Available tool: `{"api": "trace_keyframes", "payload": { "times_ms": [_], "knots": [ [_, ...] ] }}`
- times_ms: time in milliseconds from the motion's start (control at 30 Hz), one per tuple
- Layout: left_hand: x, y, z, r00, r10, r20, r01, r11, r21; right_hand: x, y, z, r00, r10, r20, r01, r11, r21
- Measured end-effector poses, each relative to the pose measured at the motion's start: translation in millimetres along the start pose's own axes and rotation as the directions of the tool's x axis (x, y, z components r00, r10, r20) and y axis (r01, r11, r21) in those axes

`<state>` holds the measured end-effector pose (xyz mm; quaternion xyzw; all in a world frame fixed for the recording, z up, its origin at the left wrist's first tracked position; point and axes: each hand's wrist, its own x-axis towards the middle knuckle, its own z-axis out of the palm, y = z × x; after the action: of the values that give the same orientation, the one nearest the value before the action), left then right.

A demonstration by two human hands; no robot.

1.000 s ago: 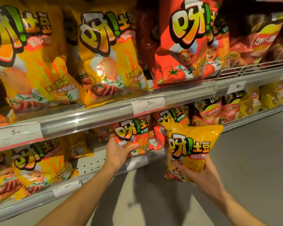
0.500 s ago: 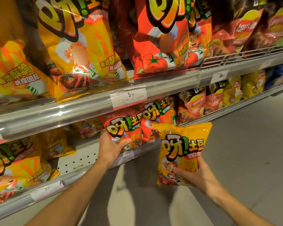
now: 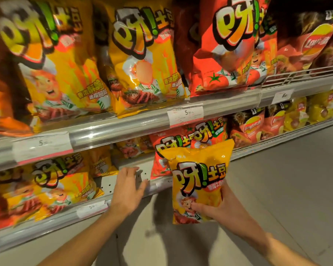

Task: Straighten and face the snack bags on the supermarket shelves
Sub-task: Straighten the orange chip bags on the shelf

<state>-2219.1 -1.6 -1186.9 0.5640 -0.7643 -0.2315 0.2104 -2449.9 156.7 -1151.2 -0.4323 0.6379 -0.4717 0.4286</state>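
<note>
Left hand (image 3: 130, 191) off red bag (image 3: 161, 156) | perforated shelf (image 3: 108, 184) | grey floor (image 3: 288, 189)

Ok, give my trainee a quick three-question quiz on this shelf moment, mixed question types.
1. True or false: the right hand holds a yellow bag.
2. The left hand is: A) gripping a red bag B) open over the bare lower shelf C) on a price tag.
3. What colour are the bags right behind the yellow bag?

Key: 1 true; 2 B; 3 red.
</note>
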Motion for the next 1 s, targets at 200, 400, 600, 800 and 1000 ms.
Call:
{"api": "trace_keyframes", "payload": {
  "times_ms": [200,400,600,800,1000],
  "knots": [
    [-55,-61,-37,0.988,0.116,-0.097,-0.07,0.918,0.391,32,-19,78,0.99,-0.072,0.12,0.084,0.992,-0.097],
    [-64,-85,-39,0.988,0.019,0.152,-0.104,0.812,0.575,83,-24,142,0.985,-0.089,0.149,0.108,0.986,-0.126],
    [-63,-86,-32,0.984,-0.034,0.174,-0.081,0.785,0.614,138,-19,178,0.983,-0.179,0.038,0.182,0.976,-0.121],
    [-65,-85,-33,0.987,-0.027,0.157,-0.064,0.832,0.552,155,-9,193,0.974,-0.101,0.205,0.107,0.994,-0.021],
    [-65,-88,-38,0.993,0.016,0.114,-0.066,0.891,0.45,151,-13,184,0.951,-0.002,0.31,0.002,1.0,-0.001]
  ]
}}
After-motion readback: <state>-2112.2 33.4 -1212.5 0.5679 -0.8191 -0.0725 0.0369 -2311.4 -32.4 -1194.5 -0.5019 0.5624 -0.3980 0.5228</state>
